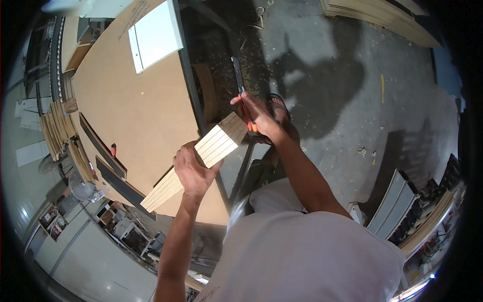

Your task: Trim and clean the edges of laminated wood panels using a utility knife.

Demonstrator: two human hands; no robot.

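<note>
1. Stack (217, 144), pale strips: mid-frame, slanting from lower left to centre; its near-centre end juts past the edge of the table (151, 116). Whether the far end bears on the table, you cannot tell from here.
2. Left hand (193, 170), yours: closed across the stack, thumb on one side, fingers on the other. Risk: should this grip slacken, the strips may fan apart or the jutting end may tip.
3. Right hand (262, 121), yours: curled round the orange-and-black handle of a tool (246, 109), just beside the stack's end; contact between them unclear. Risk: a loose hold could let the handle twist.
4. Blade (237, 73), dark, pointing to the top of the frame; kind and edge unclear. Risk: a slip might carry it into your fingers.
5. Foot (278, 104), sandalled, right of centre: a dropped tool or strip could strike your bare toes.
</note>
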